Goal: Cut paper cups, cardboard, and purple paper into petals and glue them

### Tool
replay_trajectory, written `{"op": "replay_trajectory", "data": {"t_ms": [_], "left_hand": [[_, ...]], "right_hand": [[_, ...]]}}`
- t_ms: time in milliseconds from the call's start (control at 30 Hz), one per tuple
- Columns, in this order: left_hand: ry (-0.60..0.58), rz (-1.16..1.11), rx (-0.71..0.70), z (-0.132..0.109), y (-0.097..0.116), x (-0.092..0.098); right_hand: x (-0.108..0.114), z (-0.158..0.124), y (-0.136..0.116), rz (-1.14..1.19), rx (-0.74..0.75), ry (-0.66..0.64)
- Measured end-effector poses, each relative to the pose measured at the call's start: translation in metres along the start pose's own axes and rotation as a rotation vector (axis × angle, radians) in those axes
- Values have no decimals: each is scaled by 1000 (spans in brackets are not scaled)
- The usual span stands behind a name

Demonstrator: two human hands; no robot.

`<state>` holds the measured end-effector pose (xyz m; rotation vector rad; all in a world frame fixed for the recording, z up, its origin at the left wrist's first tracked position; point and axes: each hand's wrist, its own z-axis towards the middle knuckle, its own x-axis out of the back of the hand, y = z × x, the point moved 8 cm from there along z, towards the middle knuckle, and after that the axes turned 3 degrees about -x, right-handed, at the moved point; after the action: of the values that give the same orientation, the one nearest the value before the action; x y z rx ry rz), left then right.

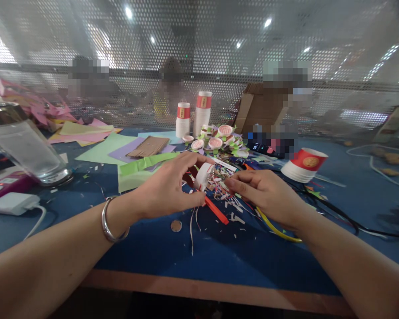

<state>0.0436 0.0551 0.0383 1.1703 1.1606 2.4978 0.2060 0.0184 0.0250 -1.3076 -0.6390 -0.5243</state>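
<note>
My left hand [173, 184] holds a short white paper cup piece [203, 176] between thumb and fingers, turned on its side. My right hand [264, 190] is closed in a pinch just right of it. Something thin seems to reach from those fingertips toward the cup piece, but its kind is unclear. Below the cup piece lies an orange-red strip-like thing [217, 210], perhaps a cutter handle. Paper shreds [231, 204] are heaped under and between both hands. Behind them sits a cluster of small round paper pieces [215, 143] with green bits.
Two stacks of paper cups [202, 113] stand at the back. One red-and-white cup [305, 165] tilts at the right, near black cables [335, 210]. A glass [36, 153] and white charger [13, 203] are at left. Coloured paper [99, 149] and cardboard [148, 146] lie beyond my left hand.
</note>
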Motion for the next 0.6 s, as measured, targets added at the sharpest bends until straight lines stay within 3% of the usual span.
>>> {"op": "replay_trajectory", "data": {"t_ms": [600], "left_hand": [[-24, 73, -44, -1, 5, 2]], "right_hand": [[0, -1, -2, -16, 12, -4]]}}
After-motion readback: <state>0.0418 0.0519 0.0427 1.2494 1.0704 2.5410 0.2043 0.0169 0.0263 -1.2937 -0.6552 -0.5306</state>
